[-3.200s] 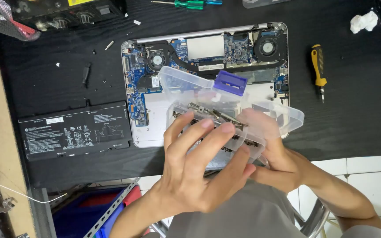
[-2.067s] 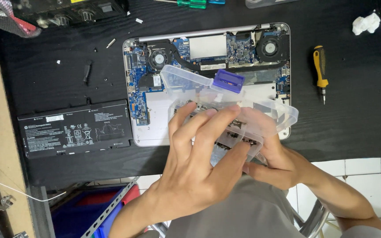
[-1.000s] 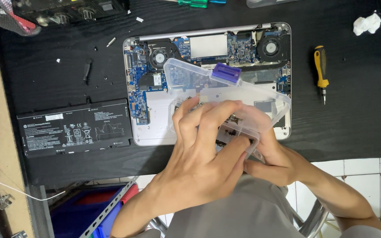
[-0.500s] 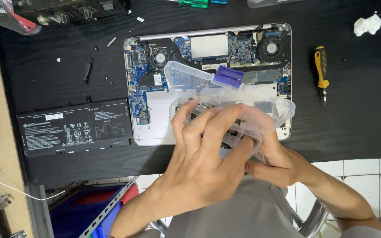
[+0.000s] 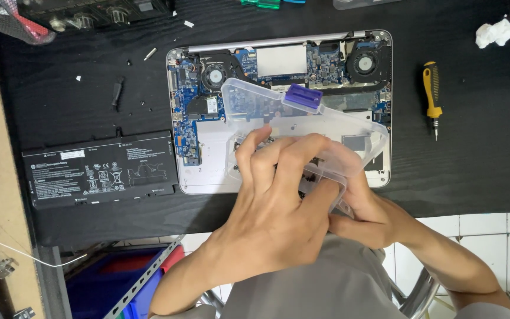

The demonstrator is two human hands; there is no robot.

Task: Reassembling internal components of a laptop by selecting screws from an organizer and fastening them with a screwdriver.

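Clear plastic box in both hands, black wood-grain table, white floor tiles

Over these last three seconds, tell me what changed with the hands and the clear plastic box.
The clear plastic compartment box with a purple latch shifted slightly left over the opened silver laptop. The left hand slid further across it, fingers spread; the right hand kept its grip underneath. The black battery pack and yellow-handled screwdriver stayed put.

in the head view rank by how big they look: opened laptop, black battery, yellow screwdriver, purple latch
1. opened laptop
2. black battery
3. yellow screwdriver
4. purple latch, though it sits on the lifted clear box, nearer the camera, so it looks slightly enlarged.
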